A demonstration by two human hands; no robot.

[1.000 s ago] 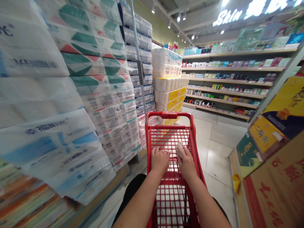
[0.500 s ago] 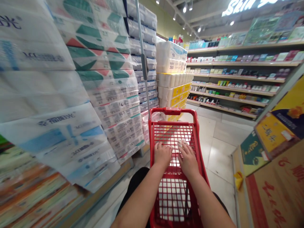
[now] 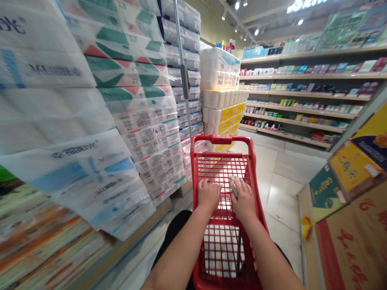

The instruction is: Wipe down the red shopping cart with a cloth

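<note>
My left hand (image 3: 208,196) rests on the top mesh of a red wire shopping cart (image 3: 222,169), its fingers curled over the wires. My right hand (image 3: 243,201) lies close beside it on the same mesh, pinching a small crumpled white tissue (image 3: 234,185) under its fingers. The cart's red handle bar (image 3: 217,139) runs across the far end, beyond both hands. Through the lower mesh, pale floor shows, and nothing is visible inside the cart.
Tall stacks of plastic-wrapped toilet paper packs (image 3: 105,108) rise close on the left, and another stack (image 3: 220,92) stands ahead. A metal pole (image 3: 183,76) rises beside the cart. Product shelves (image 3: 302,92) line the right, past a tiled floor aisle (image 3: 281,193), with printed cardboard cartons (image 3: 347,225) nearest.
The whole scene has drifted right and upward in view, with the ceiling sign sliding out of the top. Both hands stay on the cart, and the tissue still sits under my right fingers.
</note>
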